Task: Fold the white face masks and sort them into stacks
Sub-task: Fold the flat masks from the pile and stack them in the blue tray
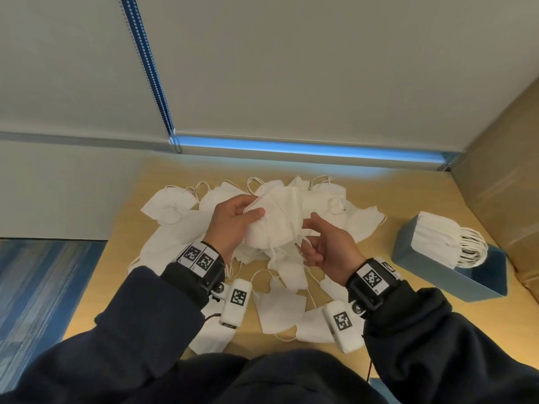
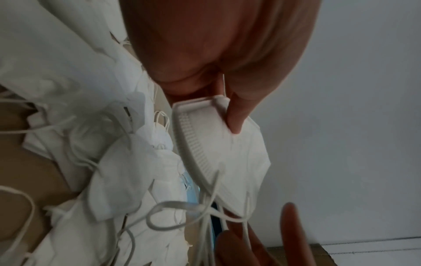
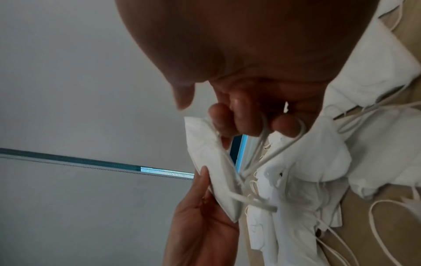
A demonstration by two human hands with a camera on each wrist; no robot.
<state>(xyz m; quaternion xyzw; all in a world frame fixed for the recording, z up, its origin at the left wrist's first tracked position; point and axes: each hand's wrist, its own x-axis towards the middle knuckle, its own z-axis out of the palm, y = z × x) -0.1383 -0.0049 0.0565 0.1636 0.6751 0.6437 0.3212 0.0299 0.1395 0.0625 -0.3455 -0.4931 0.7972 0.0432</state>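
Note:
I hold one white face mask (image 1: pixel 277 225) in the air above a loose pile of white masks (image 1: pixel 175 205) on the wooden table. My left hand (image 1: pixel 233 220) pinches its ribbed edge, thumb on top; in the left wrist view the thumb lies on the held mask (image 2: pixel 227 149). My right hand (image 1: pixel 320 246) grips the opposite end with curled fingers (image 3: pixel 241 117) that also catch its ear loops (image 3: pixel 262 144). The held mask (image 3: pixel 205 162) looks folded flat in the right wrist view. A stack of folded masks (image 1: pixel 437 243) stands in a blue box at the right.
The blue box (image 1: pixel 478 278) sits near the table's right side, beside a brown cardboard wall (image 1: pixel 501 170). A grey roller blind (image 1: pixel 291 68) with a bead chain (image 1: pixel 145 62) hangs behind the table. Carpet (image 1: pixel 38 287) lies beyond the left table edge. More masks (image 1: pixel 280 310) lie near me.

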